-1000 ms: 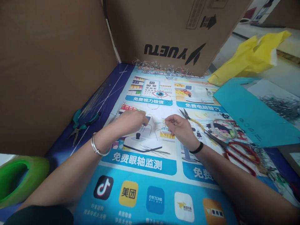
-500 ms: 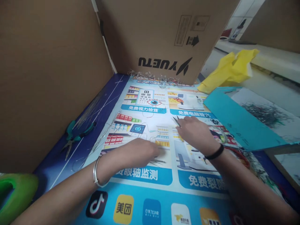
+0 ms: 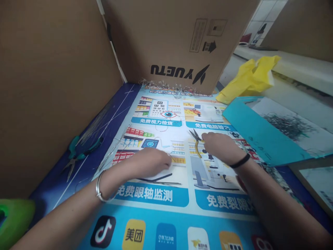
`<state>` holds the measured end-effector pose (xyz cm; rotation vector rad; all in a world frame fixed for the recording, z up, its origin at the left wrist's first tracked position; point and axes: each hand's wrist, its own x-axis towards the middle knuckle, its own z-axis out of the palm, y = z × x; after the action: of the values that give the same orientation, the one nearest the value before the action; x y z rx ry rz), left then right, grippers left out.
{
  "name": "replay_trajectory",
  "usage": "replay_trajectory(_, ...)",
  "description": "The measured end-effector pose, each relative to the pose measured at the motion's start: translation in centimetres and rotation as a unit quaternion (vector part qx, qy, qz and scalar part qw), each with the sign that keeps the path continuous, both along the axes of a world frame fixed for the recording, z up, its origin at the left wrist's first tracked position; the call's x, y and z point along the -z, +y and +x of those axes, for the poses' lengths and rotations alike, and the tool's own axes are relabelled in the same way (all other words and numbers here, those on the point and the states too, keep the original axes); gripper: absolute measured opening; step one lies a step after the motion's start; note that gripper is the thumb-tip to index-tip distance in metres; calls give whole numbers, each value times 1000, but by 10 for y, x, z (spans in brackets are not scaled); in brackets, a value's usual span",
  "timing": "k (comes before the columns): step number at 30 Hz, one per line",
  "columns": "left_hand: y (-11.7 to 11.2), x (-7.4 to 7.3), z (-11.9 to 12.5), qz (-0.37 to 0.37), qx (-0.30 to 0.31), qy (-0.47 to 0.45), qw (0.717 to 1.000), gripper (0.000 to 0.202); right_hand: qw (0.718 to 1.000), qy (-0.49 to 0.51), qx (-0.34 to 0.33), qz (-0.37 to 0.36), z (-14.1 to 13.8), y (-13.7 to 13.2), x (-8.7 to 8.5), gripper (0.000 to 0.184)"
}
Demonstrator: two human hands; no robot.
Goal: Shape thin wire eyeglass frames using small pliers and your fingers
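My right hand (image 3: 220,147) is closed around pliers (image 3: 199,137) with dark jaws and a yellow handle. Their jaws point up and left, slightly apart, and one handle swings clear of the fingers. Over the printed poster, my left hand (image 3: 153,162) is closed in a pinch. A thin wire (image 3: 171,157) shows at its fingertips; the rest of it is hard to see. Several straight wires (image 3: 166,183) lie just below that hand. Farther left, teal-handled pliers (image 3: 78,152) rest open on the blue surface.
Cardboard walls (image 3: 166,38) stand at the left and back. A heap of small wire pieces (image 3: 169,86) lies along the back wall. To the right are a blue folder (image 3: 249,121) with a dark wire pile (image 3: 284,125) and a yellow bag (image 3: 247,78). A green object (image 3: 19,217) sits lower left.
The pliers in my right hand have opened, and a yellow handle now shows away from the fingers. My left hand has shifted slightly up and left. The whole view has moved a little.
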<state>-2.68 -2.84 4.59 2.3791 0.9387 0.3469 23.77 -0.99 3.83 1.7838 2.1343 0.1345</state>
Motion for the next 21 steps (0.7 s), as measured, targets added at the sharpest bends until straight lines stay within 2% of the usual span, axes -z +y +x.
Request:
replay_trajectory(2,12,2,-4,-2,-24,2,1000,18,1000,9,17,-1,2,3,0,28)
replay_trajectory(5,26,5,-12,15,-110,2,994,18,999,34,40,-15,1,4,-2,30)
replay_trajectory(7,31,5,-15,19,-125,14,992,18,998,48,44,-18,-3,2,-3,41)
replay_trajectory(10,32,4,-17,39,-115,47,991,20,997,61,43,-1,-11,-2,-2,60)
replay_trajectory(15,33,2,-1,88,-94,136,982,21,997,60,33,23,-25,-5,9,35)
replay_trajectory(21,43,10,37,138,-46,242,959,19,993,52,-6,109,-35,-7,26,28)
